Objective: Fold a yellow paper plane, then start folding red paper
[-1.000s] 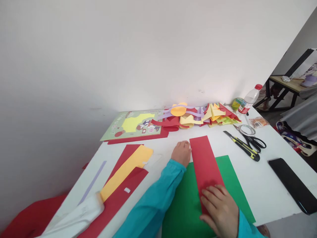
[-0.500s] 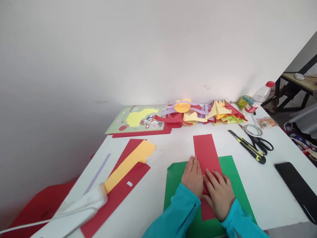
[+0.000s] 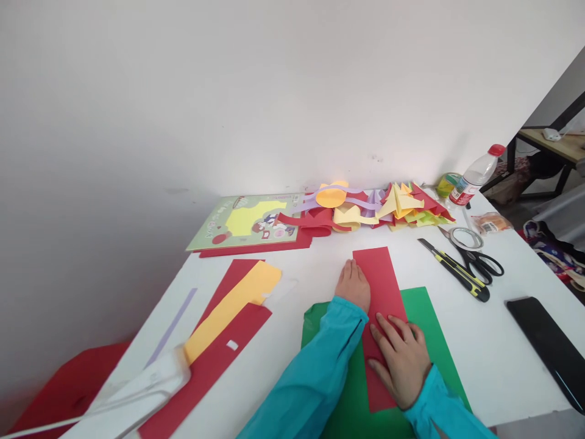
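A long red paper strip (image 3: 380, 281), seemingly folded lengthwise, lies over a green paper sheet (image 3: 425, 329) on the white table. Along the strip's upper left edge rests my left hand (image 3: 354, 285), its fingers stretched forward and close together, the thumb hidden. My right hand (image 3: 402, 360) lies flat on the lower part of the strip with fingers spread. Neither hand grips anything. Both arms have blue sleeves, and the left forearm covers part of the green sheet.
To the right lie a utility knife (image 3: 452, 268), scissors (image 3: 479, 263), a tape roll (image 3: 466, 238) and a black phone (image 3: 546, 350). A bottle (image 3: 473, 180) and folded paper pieces (image 3: 400, 204) stand along the wall. Left are a yellow strip (image 3: 233, 308) and a white corded device (image 3: 155, 381).
My left hand has slid forward along the strip's left edge, away from me. My right hand stays almost in place. The view has shifted slightly.
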A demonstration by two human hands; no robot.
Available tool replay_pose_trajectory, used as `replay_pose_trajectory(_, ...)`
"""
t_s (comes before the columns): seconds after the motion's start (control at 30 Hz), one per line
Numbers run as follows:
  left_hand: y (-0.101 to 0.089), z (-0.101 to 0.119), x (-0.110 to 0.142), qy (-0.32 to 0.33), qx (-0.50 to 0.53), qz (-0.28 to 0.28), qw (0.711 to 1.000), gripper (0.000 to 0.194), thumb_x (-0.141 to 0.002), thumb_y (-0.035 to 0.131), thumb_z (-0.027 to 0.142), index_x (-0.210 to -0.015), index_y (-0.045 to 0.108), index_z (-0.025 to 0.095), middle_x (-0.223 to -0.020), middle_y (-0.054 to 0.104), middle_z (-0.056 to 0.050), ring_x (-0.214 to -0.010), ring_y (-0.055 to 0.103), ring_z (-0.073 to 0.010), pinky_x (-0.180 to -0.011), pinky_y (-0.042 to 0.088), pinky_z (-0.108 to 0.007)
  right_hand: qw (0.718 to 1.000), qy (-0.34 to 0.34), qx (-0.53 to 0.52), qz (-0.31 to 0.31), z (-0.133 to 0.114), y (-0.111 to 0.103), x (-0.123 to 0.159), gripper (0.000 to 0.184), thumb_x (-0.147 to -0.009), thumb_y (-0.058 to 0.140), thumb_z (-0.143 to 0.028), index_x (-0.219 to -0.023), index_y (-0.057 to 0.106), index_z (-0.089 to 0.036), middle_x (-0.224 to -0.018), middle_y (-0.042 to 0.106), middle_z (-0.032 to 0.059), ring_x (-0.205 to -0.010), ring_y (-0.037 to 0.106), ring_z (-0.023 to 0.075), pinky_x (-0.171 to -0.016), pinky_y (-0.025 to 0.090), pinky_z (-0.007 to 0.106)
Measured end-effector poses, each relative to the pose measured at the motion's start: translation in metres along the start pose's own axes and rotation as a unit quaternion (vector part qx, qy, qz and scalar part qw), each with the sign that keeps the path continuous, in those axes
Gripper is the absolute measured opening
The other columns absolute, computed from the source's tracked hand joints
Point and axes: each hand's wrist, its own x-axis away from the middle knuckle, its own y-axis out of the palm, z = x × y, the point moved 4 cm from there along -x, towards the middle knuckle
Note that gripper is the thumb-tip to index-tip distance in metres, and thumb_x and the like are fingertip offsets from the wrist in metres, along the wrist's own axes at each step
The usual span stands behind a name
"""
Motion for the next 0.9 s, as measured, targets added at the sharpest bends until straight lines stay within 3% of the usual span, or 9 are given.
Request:
replay_pose_trajectory(0.33,-0.001,-0.012,-0.03,0.001,-0.002,0.002,1.0,0.048,-0.075,0.037,0.005,-0.12,0.05,-0.006,-0.126,0.048,-0.028,-0.125,0.037,-0.0331,-0.101,0.032,-0.048,1.0,0.007,-0.011,-0.003,0.0,0.0,0.0,0.046,-0.082,0.051,-0.042,-0.125,0.049,-0.027,-0.134,0.047,0.0019,-0.113,0.042,0.0274,-0.088,0.028,0.041)
replay_pose_trajectory(0.73,0.004,-0.016,-0.023,0.008,0.004,0.031,0.999,0.051,-0.077,0.035,0.004,-0.128,0.045,0.001,-0.13,0.047,-0.022,-0.128,0.034,-0.0304,-0.103,0.031,-0.048,0.999,0.021,-0.024,-0.015,0.0,0.0,-0.001,0.041,-0.083,0.049,-0.036,-0.124,0.051,-0.028,-0.134,0.047,0.0004,-0.114,0.043,0.026,-0.088,0.03,0.041)
replay_pose_trajectory(0.9,0.002,-0.014,-0.02,-0.002,0.002,0.025,1.0,0.048,-0.08,0.033,0.004,-0.125,0.047,-0.001,-0.132,0.044,-0.023,-0.128,0.034,-0.0295,-0.104,0.031,-0.044,0.998,-0.017,-0.043,-0.046,0.01,-0.007,0.002,0.047,-0.081,0.052,-0.036,-0.127,0.046,-0.028,-0.138,0.042,0.0013,-0.12,0.04,0.024,-0.094,0.03,0.039)
